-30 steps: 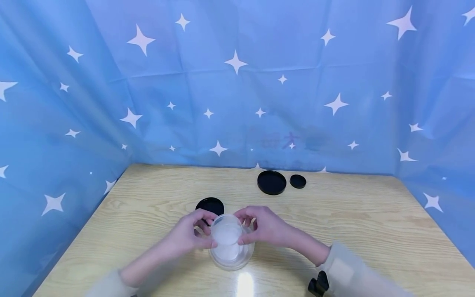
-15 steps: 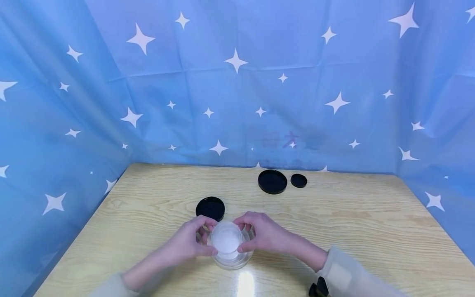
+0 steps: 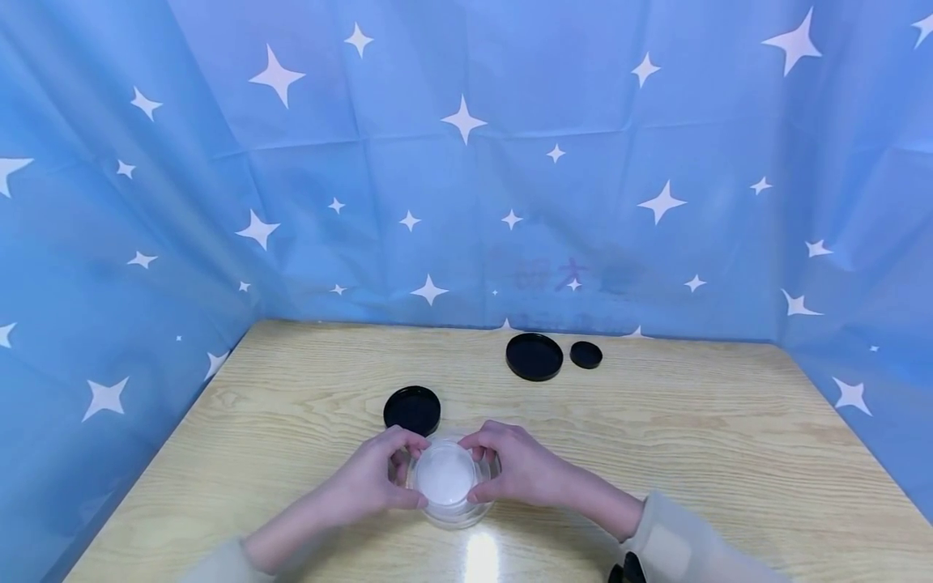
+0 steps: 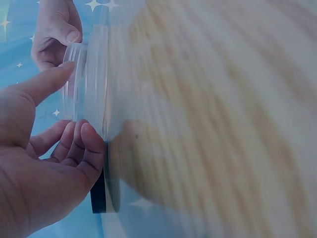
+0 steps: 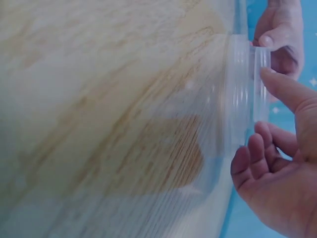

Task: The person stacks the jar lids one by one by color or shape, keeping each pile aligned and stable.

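A small clear round container (image 3: 445, 476) sits nested inside a wider clear round container (image 3: 453, 520) at the front middle of the table. From the left, my left hand (image 3: 368, 483) pinches the small one between thumb and fingers near its rim. Opposite it, my right hand (image 3: 519, 467) grips the same rim, thumb to the front. In the left wrist view the small container (image 4: 71, 96) stands out above the wider container (image 4: 96, 82). A black round lid (image 3: 412, 409) lies just behind my left hand, partly covered by it.
Toward the back of the wooden table (image 3: 692, 429) lie a large black lid (image 3: 534, 357) and a smaller black lid (image 3: 586, 355), side by side. A blue star-patterned cloth (image 3: 466, 186) hangs along the back and sides.
Both hands have lowered the small container into the wider one, moving slightly toward the front. More of the nearest black lid is uncovered. The other lids lie unmoved.
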A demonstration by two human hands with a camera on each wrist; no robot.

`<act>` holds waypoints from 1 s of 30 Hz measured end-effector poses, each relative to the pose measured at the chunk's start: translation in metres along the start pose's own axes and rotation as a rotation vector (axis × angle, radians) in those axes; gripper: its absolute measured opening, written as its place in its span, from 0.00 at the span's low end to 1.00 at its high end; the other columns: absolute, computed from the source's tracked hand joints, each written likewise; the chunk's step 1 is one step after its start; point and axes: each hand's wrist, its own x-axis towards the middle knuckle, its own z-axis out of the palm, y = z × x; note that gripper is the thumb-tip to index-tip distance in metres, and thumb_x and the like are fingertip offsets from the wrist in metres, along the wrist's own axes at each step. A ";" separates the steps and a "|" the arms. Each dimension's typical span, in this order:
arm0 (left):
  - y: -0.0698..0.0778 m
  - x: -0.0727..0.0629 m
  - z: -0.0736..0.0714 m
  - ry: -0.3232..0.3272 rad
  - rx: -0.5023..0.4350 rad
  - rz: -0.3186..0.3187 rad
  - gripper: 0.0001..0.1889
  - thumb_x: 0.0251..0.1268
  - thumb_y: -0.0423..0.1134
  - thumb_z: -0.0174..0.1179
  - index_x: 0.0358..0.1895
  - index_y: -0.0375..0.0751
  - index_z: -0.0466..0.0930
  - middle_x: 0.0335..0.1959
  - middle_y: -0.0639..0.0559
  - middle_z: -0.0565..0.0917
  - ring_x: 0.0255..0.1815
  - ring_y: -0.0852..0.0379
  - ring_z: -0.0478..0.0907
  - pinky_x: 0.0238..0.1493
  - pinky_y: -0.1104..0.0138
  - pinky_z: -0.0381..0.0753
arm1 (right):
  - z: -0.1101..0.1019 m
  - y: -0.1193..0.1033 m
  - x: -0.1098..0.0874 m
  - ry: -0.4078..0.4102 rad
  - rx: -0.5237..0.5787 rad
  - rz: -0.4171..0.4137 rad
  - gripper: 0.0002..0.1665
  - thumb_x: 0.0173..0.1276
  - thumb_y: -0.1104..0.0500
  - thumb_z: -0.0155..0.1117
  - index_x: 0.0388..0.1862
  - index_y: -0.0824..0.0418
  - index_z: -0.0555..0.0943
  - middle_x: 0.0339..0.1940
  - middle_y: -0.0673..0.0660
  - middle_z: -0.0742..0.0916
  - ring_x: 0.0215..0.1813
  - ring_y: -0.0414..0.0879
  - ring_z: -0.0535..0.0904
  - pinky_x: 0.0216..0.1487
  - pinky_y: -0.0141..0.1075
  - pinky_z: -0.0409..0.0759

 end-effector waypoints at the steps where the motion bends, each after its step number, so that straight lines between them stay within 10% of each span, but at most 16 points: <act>1: 0.000 0.000 0.000 -0.001 0.001 -0.001 0.32 0.44 0.32 0.82 0.56 0.35 0.79 0.43 0.52 0.76 0.33 0.59 0.75 0.32 0.71 0.74 | 0.000 0.000 0.000 0.003 0.001 -0.001 0.32 0.53 0.56 0.84 0.57 0.61 0.84 0.37 0.44 0.79 0.38 0.38 0.73 0.40 0.31 0.74; 30: -0.002 0.002 0.003 0.000 0.035 0.011 0.32 0.44 0.33 0.81 0.57 0.35 0.80 0.40 0.52 0.75 0.33 0.59 0.74 0.35 0.71 0.75 | 0.002 0.003 -0.005 0.021 0.051 0.009 0.36 0.54 0.57 0.84 0.61 0.66 0.81 0.38 0.46 0.78 0.38 0.39 0.73 0.39 0.31 0.77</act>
